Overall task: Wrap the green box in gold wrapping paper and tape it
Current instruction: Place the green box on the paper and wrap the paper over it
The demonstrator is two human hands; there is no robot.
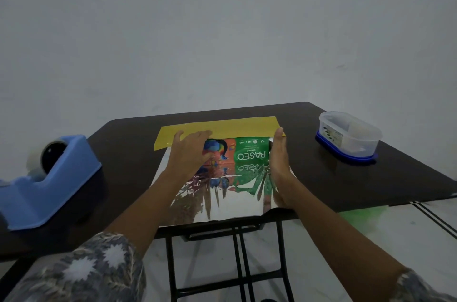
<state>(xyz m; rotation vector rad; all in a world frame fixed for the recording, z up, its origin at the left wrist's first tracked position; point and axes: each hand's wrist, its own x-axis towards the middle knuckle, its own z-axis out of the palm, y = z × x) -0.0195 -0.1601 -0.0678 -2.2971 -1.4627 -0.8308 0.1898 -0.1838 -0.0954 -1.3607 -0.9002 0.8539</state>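
The left hand is lying open-fingered over the green box, the right hand bracing its side, fingers straight. The box is sitting on the wrapping paper, seemingly being positioned; next, the paper's near edge, reaching the table's front, needs folding over it, the tape dispenser standing well apart

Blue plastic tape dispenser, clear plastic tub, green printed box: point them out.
Blue plastic tape dispenser [57,178]: head view, its body.
Clear plastic tub [353,143]: head view, side wall.
Green printed box [249,151]: head view, top face.
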